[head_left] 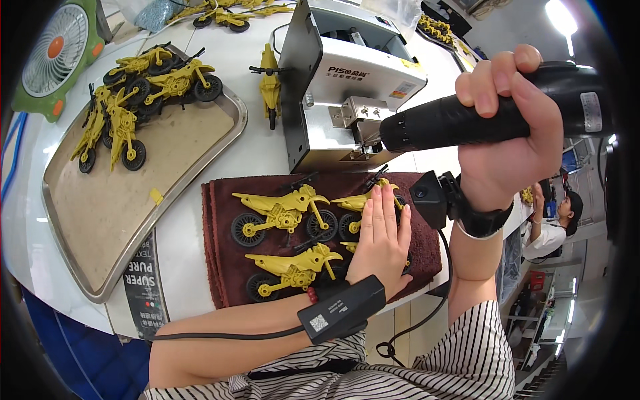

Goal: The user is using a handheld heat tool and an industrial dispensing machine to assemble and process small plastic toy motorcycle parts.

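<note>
My right hand (pixel 503 157) is wrapped round a black electric screwdriver (pixel 433 125). The driver's tip points left, at the metal outlet of a silver and black screw feeder (pixel 373 73). My left hand (pixel 380 243) lies flat with fingers stretched over the right-hand toy motorbikes on a dark red towel (pixel 223 270). One yellow motorbike (pixel 350 202) shows partly under its fingertips; another below it is mostly hidden by the hand. To the left on the towel lie an upper yellow motorbike (pixel 283 210) and a lower one (pixel 293 270), both on their sides.
A metal tray (pixel 180 167) at the left holds several yellow motorbikes (pixel 123 123). A single motorbike (pixel 269 87) stands beside the feeder. A green fan (pixel 57 57) is at the far left. A cable (pixel 443 293) hangs from my right wrist camera. A person (pixel 550 227) sits at the far right.
</note>
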`<state>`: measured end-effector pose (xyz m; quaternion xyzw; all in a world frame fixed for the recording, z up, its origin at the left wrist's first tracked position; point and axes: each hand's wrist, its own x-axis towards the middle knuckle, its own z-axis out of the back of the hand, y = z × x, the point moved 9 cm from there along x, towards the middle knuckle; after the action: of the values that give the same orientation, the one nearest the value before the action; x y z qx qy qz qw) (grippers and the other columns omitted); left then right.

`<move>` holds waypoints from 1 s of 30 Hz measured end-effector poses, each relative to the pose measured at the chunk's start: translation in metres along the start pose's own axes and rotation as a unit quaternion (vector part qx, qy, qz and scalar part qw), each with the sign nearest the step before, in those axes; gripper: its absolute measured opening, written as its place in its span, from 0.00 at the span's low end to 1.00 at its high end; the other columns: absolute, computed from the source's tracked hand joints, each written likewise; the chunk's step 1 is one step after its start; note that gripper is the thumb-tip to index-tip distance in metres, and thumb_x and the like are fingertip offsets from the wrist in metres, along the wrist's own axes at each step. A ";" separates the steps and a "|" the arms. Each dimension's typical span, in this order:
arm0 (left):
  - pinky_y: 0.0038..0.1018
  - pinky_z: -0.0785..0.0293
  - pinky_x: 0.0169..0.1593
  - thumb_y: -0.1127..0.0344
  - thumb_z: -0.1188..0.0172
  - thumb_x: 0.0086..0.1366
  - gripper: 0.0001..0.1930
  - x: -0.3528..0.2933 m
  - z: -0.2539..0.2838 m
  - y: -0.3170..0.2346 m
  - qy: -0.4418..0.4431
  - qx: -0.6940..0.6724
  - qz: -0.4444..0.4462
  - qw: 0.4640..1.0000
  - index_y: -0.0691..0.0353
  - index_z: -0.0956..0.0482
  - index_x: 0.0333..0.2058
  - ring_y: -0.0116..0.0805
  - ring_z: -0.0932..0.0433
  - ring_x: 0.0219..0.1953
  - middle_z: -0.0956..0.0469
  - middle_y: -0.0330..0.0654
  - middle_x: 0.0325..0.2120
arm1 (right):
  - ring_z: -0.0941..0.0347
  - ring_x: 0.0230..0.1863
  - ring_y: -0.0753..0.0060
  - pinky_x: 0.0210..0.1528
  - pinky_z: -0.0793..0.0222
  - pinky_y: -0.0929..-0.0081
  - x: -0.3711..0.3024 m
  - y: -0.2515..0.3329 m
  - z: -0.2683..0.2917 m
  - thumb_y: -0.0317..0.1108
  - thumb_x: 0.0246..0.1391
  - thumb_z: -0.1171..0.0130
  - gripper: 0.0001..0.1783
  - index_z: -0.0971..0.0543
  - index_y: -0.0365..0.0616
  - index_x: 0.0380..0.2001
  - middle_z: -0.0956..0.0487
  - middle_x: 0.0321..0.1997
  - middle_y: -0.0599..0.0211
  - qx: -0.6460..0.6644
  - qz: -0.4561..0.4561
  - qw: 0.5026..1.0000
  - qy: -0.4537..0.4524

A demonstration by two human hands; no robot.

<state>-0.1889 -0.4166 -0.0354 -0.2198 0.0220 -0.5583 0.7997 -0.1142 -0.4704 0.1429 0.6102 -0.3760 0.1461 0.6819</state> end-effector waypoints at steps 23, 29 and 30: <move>0.52 0.55 0.67 0.40 0.40 0.52 0.43 -0.002 -0.011 -0.002 0.042 -0.057 0.002 0.997 0.70 0.33 0.57 0.68 0.51 0.64 0.46 0.69 0.60 | 0.34 0.20 0.74 0.30 0.35 0.72 -0.051 -0.043 -0.018 0.26 0.44 0.46 0.13 0.36 0.43 0.34 0.32 0.25 0.67 0.052 -0.205 0.977 0.022; 0.55 0.57 0.66 0.42 0.40 0.53 0.38 -0.003 -0.012 -0.005 0.021 -0.064 -0.011 0.998 0.68 0.29 0.54 0.65 0.49 0.64 0.41 0.61 0.59 | 0.33 0.21 0.74 0.31 0.35 0.73 -0.052 -0.042 -0.025 0.25 0.44 0.45 0.14 0.35 0.44 0.35 0.32 0.24 0.68 0.001 -0.224 0.973 0.053; 0.56 0.57 0.66 0.42 0.40 0.53 0.37 -0.003 -0.013 -0.004 0.043 -0.074 -0.007 0.996 0.68 0.28 0.53 0.64 0.48 0.64 0.39 0.58 0.59 | 0.33 0.22 0.74 0.31 0.35 0.73 -0.053 -0.043 -0.027 0.24 0.44 0.45 0.14 0.35 0.44 0.35 0.32 0.24 0.68 -0.003 -0.229 0.972 0.056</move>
<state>-0.1974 -0.4191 -0.0464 -0.2546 0.0963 -0.5695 0.7756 -0.1127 -0.4401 0.0759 0.6690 -0.1878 0.0189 0.7189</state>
